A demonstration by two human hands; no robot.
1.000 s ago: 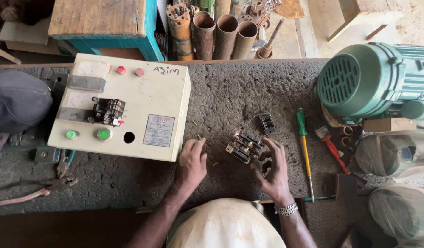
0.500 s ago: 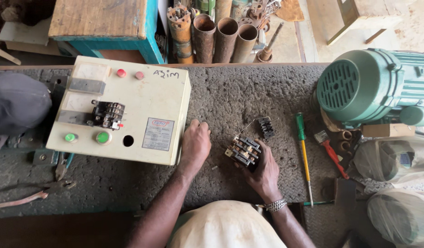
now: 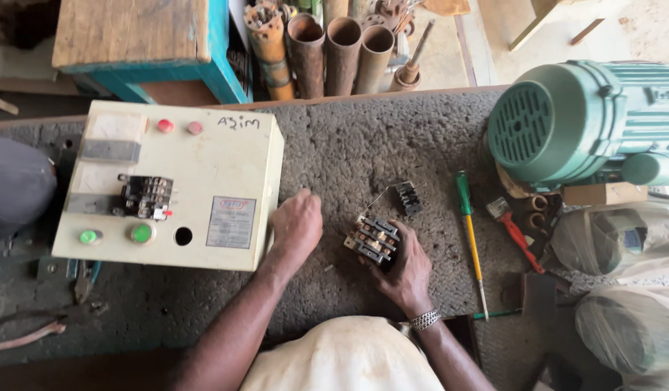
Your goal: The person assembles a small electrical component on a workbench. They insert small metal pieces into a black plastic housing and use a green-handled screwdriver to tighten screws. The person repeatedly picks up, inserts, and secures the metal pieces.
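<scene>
**Hands at the contactor block and control box**

While the right hand (image 3: 407, 271) grips the black-and-metal electrical contactor block (image 3: 373, 239) on the rough grey benchtop (image 3: 363, 145), the left hand (image 3: 297, 226), loosely curled and holding nothing, rests against the cream metal control box (image 3: 168, 181) at its three o'clock edge. A green-handled screwdriver (image 3: 468, 224) lies at the block's three o'clock.

a rough grey workbench (image 3: 392, 137) stands by a blue-edged wooden table (image 3: 139, 36) in daylight.

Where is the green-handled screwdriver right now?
In the head view, the green-handled screwdriver lies on the bench right of the right hand, between the small black component and the red-handled tool, below the green motor.
</scene>
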